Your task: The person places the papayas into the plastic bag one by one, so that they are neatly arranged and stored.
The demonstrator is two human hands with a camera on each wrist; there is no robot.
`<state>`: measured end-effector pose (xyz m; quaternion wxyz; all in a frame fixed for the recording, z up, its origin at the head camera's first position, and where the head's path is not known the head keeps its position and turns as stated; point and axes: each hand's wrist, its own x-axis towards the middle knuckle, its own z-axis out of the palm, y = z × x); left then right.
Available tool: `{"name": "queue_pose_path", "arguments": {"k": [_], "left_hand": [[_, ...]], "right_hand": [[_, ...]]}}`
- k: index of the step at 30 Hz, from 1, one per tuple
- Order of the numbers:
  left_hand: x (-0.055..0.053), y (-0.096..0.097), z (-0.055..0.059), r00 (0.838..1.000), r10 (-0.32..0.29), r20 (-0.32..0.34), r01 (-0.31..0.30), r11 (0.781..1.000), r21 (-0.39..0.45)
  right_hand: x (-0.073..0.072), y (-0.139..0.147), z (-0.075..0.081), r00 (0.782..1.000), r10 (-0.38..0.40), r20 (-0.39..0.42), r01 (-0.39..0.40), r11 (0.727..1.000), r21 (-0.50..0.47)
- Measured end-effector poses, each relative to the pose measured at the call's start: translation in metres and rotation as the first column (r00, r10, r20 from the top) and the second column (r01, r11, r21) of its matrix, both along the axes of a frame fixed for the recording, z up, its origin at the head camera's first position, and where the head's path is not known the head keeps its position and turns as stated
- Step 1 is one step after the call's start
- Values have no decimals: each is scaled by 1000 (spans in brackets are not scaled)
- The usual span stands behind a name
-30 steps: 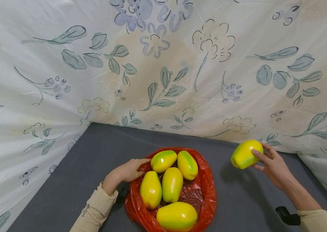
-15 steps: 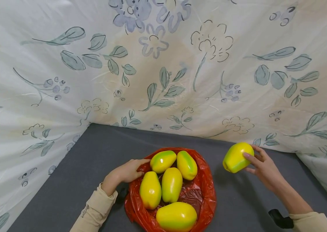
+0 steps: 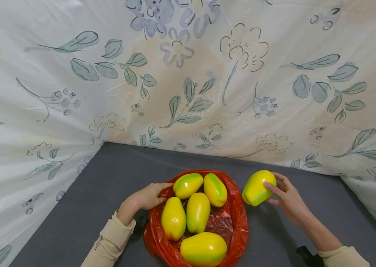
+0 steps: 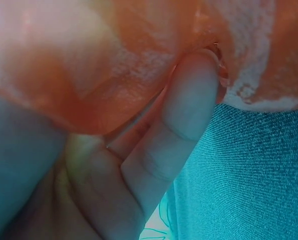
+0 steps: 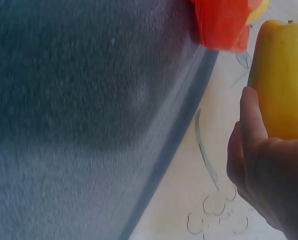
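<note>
A red plastic bag (image 3: 239,218), its mouth spread wide and its rim rolled, sits on the dark grey table with several glossy yellow-green papayas (image 3: 198,212) inside. At its left rim my left hand (image 3: 146,196) grips the plastic; the left wrist view shows fingers (image 4: 189,100) pressed up into the red film. Just off the bag's right rim, my right hand (image 3: 289,198) holds another papaya (image 3: 258,188) above the table, thumb on the near side and fingers behind. In the right wrist view this papaya (image 5: 284,75) stands upright in the hand.
The dark grey tabletop (image 3: 114,167) runs back to a floral cloth (image 3: 188,92) hanging behind and along both sides. A black strap-like piece (image 3: 309,256) sits by the right sleeve cuff.
My right hand has carried its papaya leftward and slightly lower, from well right of the bag to close beside its rim. The left hand and the bag have stayed put.
</note>
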<state>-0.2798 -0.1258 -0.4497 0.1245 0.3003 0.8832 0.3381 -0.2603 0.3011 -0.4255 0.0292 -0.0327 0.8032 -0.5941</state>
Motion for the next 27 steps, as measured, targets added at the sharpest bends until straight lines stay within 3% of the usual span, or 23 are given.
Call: {"name": "queue_pose_path", "arguments": {"k": [15, 27], "left_hand": [[1, 1, 1, 1000, 3, -1, -3, 1000, 3], [0, 0, 0, 1000, -3, -14, 3, 1000, -5]], "right_hand": [[14, -36, -2, 1000, 6, 31, -3, 997, -82], [30, -62, -1, 993, -19, 115, 29, 996, -89]]}}
